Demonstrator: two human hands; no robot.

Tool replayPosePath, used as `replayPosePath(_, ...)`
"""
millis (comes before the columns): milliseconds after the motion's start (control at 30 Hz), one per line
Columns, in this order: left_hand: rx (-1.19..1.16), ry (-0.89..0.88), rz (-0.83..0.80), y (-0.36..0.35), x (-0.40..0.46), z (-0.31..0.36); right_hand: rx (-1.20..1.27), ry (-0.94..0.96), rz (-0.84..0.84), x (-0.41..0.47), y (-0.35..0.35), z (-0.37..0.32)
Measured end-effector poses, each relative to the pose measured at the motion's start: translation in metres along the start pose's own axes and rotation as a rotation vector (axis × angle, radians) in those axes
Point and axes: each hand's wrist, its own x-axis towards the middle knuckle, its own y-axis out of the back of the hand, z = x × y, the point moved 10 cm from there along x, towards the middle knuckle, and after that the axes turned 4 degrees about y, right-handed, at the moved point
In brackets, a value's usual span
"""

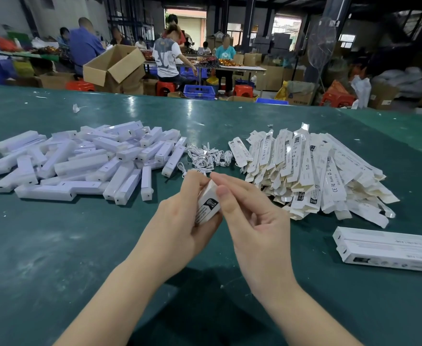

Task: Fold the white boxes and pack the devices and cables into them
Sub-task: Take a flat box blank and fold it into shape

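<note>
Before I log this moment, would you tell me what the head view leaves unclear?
- Box in the left hand: its lower part is hidden by the palm, so whether it is packed cannot be told.
- Its printed label: too small to read.
- Right hand fingertips cover the box's top flap.
- Finished boxes: cut off by the right edge.

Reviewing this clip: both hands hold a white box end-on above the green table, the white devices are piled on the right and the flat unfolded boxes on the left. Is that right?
Not quite. The head view shows the sides swapped: the white devices are piled on the left and the flat unfolded boxes on the right. The rest stands: the left hand and right hand hold a white box end-on above the green table.
</note>
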Motion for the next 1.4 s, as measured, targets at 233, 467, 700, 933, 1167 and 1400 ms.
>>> replayPosePath(233,-0.031,0.010,0.016,0.002,0.000,-0.002,-0.115,0.110,-0.023,0.000,-0.004,-0.007)
replayPosePath(467,-0.027,0.008,0.016,0.002,0.000,-0.002,-0.064,0.073,-0.058,0.002,-0.004,-0.005)
replayPosePath(700,0.004,0.011,0.012,0.003,-0.001,-0.001,0.131,-0.100,-0.055,0.005,-0.003,0.006)
replayPosePath(933,0.098,0.016,0.034,0.007,-0.001,0.002,0.366,-0.325,-0.124,0.004,-0.015,0.023)
replayPosePath(1167,0.014,0.043,0.011,0.005,0.000,-0.002,0.226,-0.092,-0.046,0.005,-0.008,0.006)
replayPosePath(1400,-0.074,0.042,-0.004,0.007,-0.001,-0.005,0.067,0.003,-0.109,0.000,-0.012,0.003)
